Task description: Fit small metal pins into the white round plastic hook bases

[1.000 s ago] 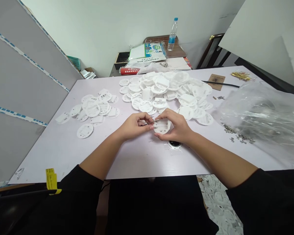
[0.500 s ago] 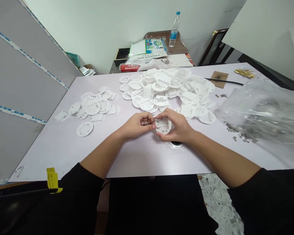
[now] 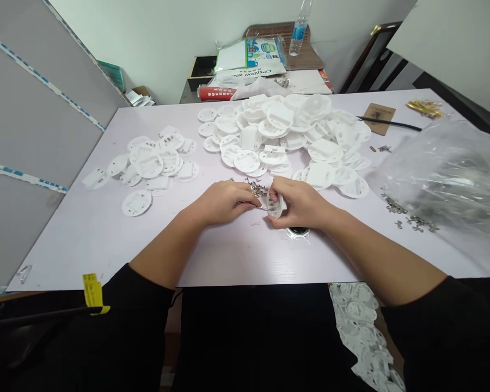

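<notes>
White disc (image 3: 274,208): raised on edge between the two hands, near the front of the tabletop (image 3: 228,256); whether its rim touches the surface cannot be told.
Right grip (image 3: 304,204): grasping the disc, thumb and forefinger at opposite parts of the rim; a firm, even pinch like this should keep it from twisting without bending it.
Left grip (image 3: 227,202): pinched on a thin tool (image 3: 262,208), of which only a short bright length shows.
Tool work: best kept short and light, I judge, with the tip lined up to the slot before any push, since a slip could scratch the plastic or jab a finger.
Metal pieces (image 3: 259,190): lying just beyond the fingertips, so picking up one at a time should stay easy.
Disc angle: turned far more edge-on than half a second ago, when its slotted face lay open to view.
Left fingers: now reaching downward, where earlier they curled upward around the tool.
Metal pieces in view: plainly exposed between the hands now, mostly covered earlier.
</notes>
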### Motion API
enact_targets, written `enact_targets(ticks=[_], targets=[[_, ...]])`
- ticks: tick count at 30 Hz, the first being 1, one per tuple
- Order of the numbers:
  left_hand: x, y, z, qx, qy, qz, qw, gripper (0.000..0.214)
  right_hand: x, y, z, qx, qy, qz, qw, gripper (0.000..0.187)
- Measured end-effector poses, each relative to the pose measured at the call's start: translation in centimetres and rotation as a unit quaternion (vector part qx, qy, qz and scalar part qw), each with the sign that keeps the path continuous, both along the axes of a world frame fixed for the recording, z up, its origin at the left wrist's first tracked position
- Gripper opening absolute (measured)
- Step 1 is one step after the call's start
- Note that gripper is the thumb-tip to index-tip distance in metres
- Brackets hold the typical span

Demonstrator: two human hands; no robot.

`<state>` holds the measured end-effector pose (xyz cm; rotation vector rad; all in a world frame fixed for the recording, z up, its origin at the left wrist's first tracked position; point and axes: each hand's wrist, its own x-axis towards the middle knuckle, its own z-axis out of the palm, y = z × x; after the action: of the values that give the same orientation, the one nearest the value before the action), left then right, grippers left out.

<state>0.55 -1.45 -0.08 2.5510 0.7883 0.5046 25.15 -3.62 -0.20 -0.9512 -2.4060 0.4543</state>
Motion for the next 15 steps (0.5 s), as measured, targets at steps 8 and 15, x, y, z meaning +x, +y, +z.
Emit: enact_targets(ticks=[8,15], targets=[[0.01,-0.11,0.14,0.01,0.02,0.013,1.0,0.024,-0.02,-0.07,0.16,-0.017,-0.004,-0.007,1.0,0.038],[0.07,-0.1,0.1,0.007,0.018,0.003,1.0,0.025,0.01,-0.02,0.12,-0.024,-0.009,-0.009,1.0,0.039]])
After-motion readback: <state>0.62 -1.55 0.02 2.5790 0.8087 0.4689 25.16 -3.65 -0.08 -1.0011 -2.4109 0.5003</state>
